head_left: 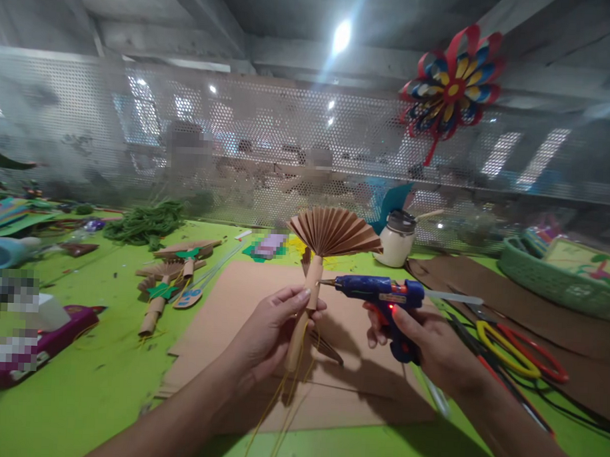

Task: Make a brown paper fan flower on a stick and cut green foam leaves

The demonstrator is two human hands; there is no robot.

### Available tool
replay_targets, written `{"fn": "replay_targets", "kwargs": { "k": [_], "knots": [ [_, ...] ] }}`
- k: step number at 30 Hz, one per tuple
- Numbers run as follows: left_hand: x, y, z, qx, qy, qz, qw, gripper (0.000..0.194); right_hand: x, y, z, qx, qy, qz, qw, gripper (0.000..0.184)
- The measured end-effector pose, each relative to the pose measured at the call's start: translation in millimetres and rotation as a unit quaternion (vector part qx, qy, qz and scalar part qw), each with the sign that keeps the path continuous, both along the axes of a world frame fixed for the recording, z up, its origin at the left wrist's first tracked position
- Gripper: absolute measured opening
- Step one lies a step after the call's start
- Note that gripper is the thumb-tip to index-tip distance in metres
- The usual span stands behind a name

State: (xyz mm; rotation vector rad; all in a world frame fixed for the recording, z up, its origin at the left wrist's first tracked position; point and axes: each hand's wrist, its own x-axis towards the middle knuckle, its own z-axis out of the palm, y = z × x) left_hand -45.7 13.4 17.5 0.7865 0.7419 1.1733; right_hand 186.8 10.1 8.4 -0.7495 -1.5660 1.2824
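Observation:
My left hand pinches a rolled brown paper tube between thumb and fingers. A pleated brown paper fan spreads out from the top of that tube, and thin yellow strings hang below it. My right hand is wrapped around the grip of a blue hot glue gun, with a clear glue stick sticking out of its back. The gun's nozzle points left, at or very near the tube's side; whether it touches I cannot tell. A red light glows on the gun.
Stacked brown cardboard sheets lie beneath my hands on the green table. Finished-looking paper figures and green string lie left. Scissors, a white jar and a green basket stand or lie right. A purple power strip sits left.

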Motion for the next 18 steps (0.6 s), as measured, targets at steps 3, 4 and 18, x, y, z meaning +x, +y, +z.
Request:
{"fn": "replay_targets", "kwargs": {
  "k": [3, 4, 18],
  "knots": [
    [-0.1, 0.2, -0.5, -0.001, -0.008, -0.002, 1.000, 0.007, 2.6, 0.4, -1.3, -0.011, 0.000, 0.006, 1.000, 0.027],
    [-0.1, 0.5, -0.6, 0.000, -0.011, -0.004, 1.000, 0.007, 3.4, 0.5, -2.0, -0.016, -0.001, 0.009, 1.000, 0.027],
    [-1.7, 3.4, -3.9, -0.001, -0.014, -0.016, 1.000, 0.010, -1.0, 1.2, -1.5, -0.039, 0.060, 0.037, 0.997, 0.025]
  ]
}}
